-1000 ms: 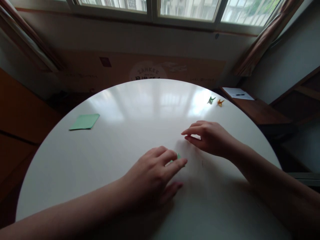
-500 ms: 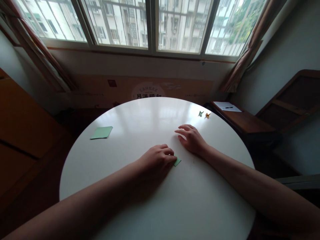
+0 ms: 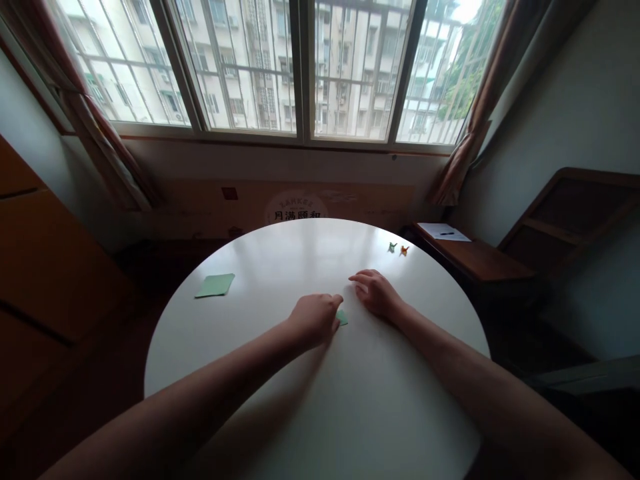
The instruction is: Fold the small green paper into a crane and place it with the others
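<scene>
Your left hand [image 3: 316,319] was curled at the small green paper piece [image 3: 342,318], which lay near the middle of the round white desk [image 3: 280,260], just short of your right hand [image 3: 377,293]. Your own fingers partly hid the paper, so whether that grip pinched or merely steadied it, I cannot tell. Your right grip stood loosely open with nothing visible in it, probably poised nearby to help. The green paper sheets [image 3: 215,285] sat off left, and the green figurine [image 3: 393,247] and orange figurine [image 3: 404,251] near the far right edge, presumably out of your hands' way.
</scene>
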A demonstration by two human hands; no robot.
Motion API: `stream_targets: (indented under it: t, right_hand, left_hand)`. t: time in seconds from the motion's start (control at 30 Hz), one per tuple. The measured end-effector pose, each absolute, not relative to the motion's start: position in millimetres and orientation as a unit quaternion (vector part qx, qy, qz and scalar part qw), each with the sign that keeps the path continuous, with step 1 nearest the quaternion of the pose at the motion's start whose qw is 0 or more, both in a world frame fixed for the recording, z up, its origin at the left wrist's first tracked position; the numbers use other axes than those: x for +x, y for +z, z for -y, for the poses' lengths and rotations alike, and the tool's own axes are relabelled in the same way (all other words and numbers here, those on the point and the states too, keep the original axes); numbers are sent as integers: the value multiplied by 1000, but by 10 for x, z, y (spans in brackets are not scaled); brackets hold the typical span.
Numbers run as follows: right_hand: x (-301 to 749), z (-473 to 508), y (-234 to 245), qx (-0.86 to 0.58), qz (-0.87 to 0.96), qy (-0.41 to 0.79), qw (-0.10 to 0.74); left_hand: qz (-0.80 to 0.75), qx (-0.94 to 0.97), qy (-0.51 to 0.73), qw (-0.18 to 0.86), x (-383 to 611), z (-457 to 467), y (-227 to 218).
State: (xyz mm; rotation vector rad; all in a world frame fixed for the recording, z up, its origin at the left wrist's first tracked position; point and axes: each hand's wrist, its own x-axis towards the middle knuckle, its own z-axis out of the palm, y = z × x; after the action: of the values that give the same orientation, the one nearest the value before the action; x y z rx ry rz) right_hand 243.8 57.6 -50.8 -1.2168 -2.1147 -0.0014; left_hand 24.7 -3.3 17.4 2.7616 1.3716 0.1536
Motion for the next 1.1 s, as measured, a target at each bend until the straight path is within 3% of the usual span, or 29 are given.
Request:
stream_targets:
  t: [0.27, 0.5, 0.8, 1.1]
  right_hand:
    - [2536, -421, -310, -419, 837, 62, 347]
    - [2316, -124, -53, -315, 908, 159, 225]
    - [2222, -82, -56, -297, 931, 130, 170]
    - [2321, -115, -50, -331, 918, 102, 193]
  left_hand:
    - [-523, 845, 92, 57, 184, 17, 59]
    - [-356, 907, 181, 132, -125, -316, 40]
    - [-307, 935, 129, 126, -128, -317, 11]
    - [-240, 948, 136, 161, -154, -256, 86]
